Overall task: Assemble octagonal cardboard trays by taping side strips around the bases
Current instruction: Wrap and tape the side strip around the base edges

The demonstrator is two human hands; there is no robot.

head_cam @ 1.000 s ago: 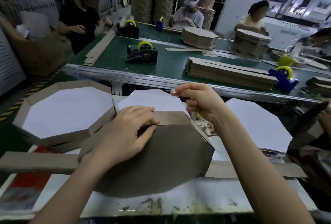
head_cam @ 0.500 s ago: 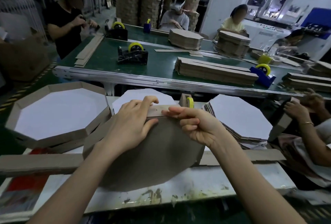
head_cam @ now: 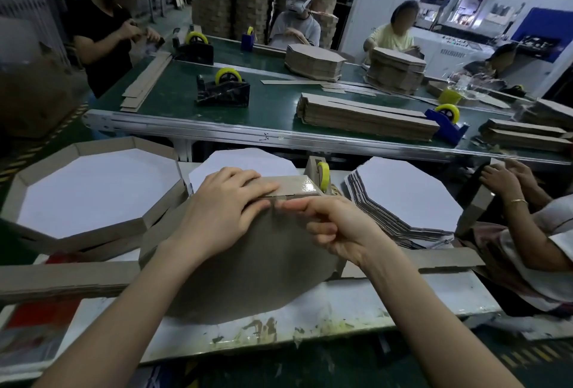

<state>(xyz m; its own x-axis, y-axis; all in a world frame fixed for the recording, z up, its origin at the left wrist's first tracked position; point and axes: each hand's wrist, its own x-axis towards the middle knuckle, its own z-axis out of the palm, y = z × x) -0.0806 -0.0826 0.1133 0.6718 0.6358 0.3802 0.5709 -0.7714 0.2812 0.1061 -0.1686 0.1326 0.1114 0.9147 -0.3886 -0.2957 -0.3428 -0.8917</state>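
Left of frame: a finished octagonal tray (head_cam: 93,189), white floor up, rests on the tabletop (head_cam: 387,304); a loose side strip (head_cam: 62,282) lies flat in front of it. Centre: the tray in work (head_cam: 248,272) lies upside down, brown base facing up, near the front edge of the tabletop. The left hand (head_cam: 223,214) lies flat on it, fingers (head_cam: 257,189) spread and straight, pressing the upper rim where the strip wall (head_cam: 288,182) meets the base. A glossy piece of tape (head_cam: 307,186) covers the right end of that wall. The right hand (head_cam: 335,226) presses a straight forefinger on the seam, its tip beside the left fingers; the other fingers curl inward, gripping nothing visible. Just behind: a tape dispenser (head_cam: 321,175) with a yellow roll. Right: a stack of white octagonal bases (head_cam: 406,198), then another person's hands (head_cam: 502,179).
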